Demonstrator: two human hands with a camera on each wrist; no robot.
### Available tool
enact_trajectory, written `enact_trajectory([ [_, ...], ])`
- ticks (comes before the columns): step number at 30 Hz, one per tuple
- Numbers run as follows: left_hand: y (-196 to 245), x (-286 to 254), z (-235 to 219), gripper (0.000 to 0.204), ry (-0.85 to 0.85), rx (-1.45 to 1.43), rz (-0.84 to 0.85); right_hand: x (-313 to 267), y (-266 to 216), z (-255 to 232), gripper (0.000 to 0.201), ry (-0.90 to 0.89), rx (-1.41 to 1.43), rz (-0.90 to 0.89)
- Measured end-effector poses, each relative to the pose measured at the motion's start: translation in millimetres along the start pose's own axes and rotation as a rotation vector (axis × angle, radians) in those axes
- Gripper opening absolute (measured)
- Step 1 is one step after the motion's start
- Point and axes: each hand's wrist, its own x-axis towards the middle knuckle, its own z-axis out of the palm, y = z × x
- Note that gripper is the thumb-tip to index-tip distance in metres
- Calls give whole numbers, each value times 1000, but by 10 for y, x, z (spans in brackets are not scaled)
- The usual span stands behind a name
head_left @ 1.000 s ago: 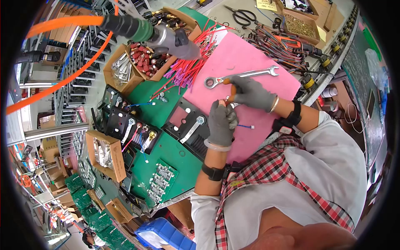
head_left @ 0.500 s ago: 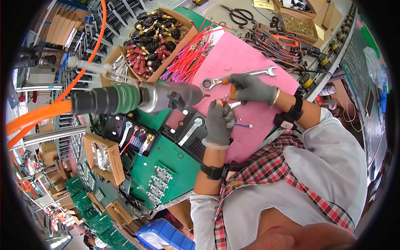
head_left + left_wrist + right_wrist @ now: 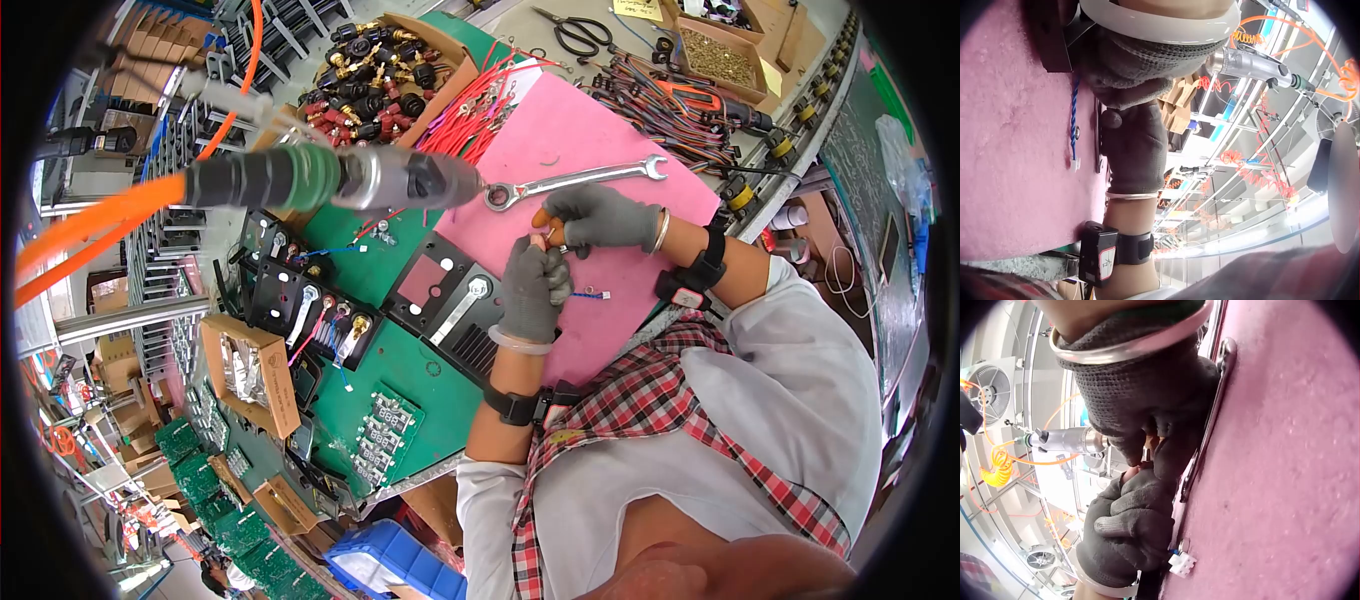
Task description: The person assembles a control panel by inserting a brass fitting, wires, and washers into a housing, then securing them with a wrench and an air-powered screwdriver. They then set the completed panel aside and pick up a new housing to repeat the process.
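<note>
My gloved left hand (image 3: 533,295) has its fingers curled, its bare fingertips meeting those of the gloved right hand (image 3: 605,218). Between the fingertips a small silver metal piece (image 3: 1146,454) shows, pinched by both hands; its kind cannot be told and most of it is hidden. The right thumb and forefinger have orange-brown tips. Below the hands lies a pink mat (image 3: 615,320). A combination wrench (image 3: 590,182) rests on it just beyond the right hand. Left of the left hand sits a black panel (image 3: 425,318) with a metal strip (image 3: 460,315) bolted on.
An air screwdriver (image 3: 410,178) hangs over the bench on an orange hose. Past it are a box of black and red fittings (image 3: 375,85) and red wires (image 3: 470,125). A blue twisted wire (image 3: 1074,115) with a white connector (image 3: 1182,564) lies near the left hand.
The hanging screwdriver swung down toward the panel, then back up a little. My right hand's fingertips have shifted slightly. A silver part seen between the hands half a second ago is now mostly hidden.
</note>
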Motion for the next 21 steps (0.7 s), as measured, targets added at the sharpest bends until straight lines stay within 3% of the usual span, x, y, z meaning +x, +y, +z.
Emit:
enact_trajectory([
  [4,17,-41,-5,13,4,34,5,-32,-82,33,24,-12,-37,-21],
  [9,86,-233,165,12,8,62,145,-87,-244,128,24,24,28,-91],
  [16,202,-518,226,17,140,137,135,-164,-432,297,23,65,-162,-136],
  [21,157,-595,115,17,97,60,140,-161,-472,395,22,8,-131,-112],
])
